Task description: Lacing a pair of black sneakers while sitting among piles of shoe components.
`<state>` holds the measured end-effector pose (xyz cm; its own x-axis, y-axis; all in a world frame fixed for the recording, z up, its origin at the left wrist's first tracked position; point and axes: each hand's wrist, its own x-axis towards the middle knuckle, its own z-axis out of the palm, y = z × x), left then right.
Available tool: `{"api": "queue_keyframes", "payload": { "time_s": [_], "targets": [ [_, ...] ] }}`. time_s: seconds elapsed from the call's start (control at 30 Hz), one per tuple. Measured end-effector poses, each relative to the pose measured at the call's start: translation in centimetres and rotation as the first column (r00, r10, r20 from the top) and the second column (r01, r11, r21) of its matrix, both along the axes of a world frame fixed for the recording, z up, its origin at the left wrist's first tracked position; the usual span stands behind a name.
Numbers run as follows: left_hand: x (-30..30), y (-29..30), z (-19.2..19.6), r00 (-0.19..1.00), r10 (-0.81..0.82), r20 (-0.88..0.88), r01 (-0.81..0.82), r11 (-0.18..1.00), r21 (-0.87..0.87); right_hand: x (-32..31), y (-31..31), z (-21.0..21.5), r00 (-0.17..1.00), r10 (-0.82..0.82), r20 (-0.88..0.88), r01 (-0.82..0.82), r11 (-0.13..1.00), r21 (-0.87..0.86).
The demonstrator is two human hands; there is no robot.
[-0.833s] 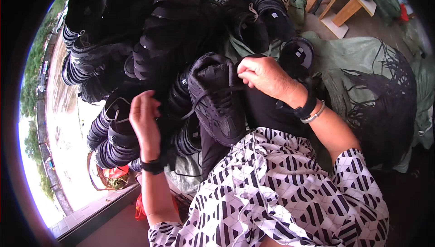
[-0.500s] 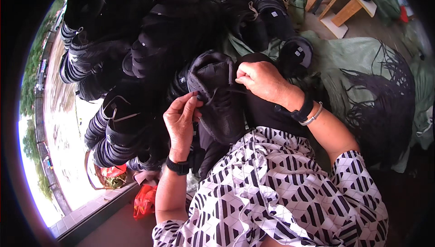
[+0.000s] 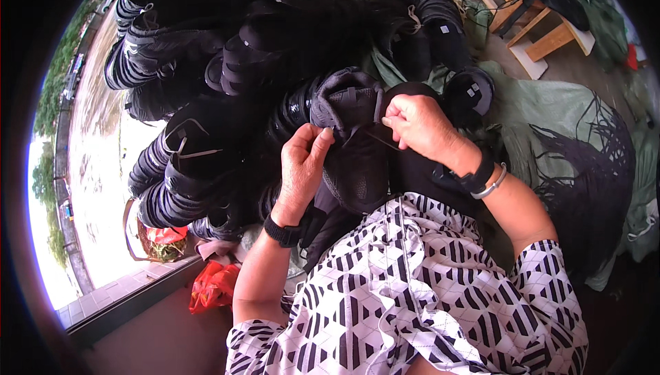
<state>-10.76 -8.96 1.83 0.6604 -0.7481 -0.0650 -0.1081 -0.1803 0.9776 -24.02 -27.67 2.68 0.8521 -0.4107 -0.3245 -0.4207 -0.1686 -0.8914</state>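
A black shoe [image 3: 356, 179] rests on my dark-trousered lap, its opening and tongue facing away from me and its toe toward me. My left hand [image 3: 304, 162] is closed in a pinch at the left edge of the lacing, apparently on an end of the dark shoelace. Thumb and fingers of my right hand [image 3: 421, 126] are closed on the shoelace [image 3: 382, 142] just right of the shoe, and a thin dark length runs from them toward its middle. The eyelets are too dark to make out.
Stacked black shoe uppers [image 3: 185, 182] pile up on the left and ahead. On the right, a green sack [image 3: 526, 117] lies under a bundle of dark laces [image 3: 584, 175]. A wooden stool [image 3: 543, 41] stands far right; an orange-red plastic bag [image 3: 213, 287] lies lower left.
My left hand has moved up and right, to the shoe's lacing. The right hand has shifted slightly right and down, drawing a strand with it. The whole view has shifted a little.
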Motion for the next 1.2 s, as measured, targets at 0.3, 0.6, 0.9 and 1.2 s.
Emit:
{"api": "queue_keyframes", "payload": {
  "time_s": [0.3,0.6,0.9,1.2],
  "targets": [
    [0.4,-0.6,0.6,0.999,0.032,-0.035,-0.030,0.998,0.064,0.2,-1.1,-0.4,0.964,0.186,0.187,-0.133,0.955,-0.264],
    [1.2,-2.8,2.4,0.576,-0.125,0.808,0.029,0.991,0.133,0.4,-1.5,0.1,0.907,0.332,0.259,-0.105,0.774,-0.624],
    [5.6,-3.7,8.4,0.334,-0.677,0.656,0.480,0.721,0.500,1.5,-2.3,2.7,0.784,0.616,-0.072,-0.316,0.296,-0.902],
    [5.1,-5.3,7.0,0.172,-0.750,0.638,0.448,0.636,0.628,4.0,-1.1,3.0,0.805,0.553,-0.217,-0.484,0.397,-0.780]
  ]
}}
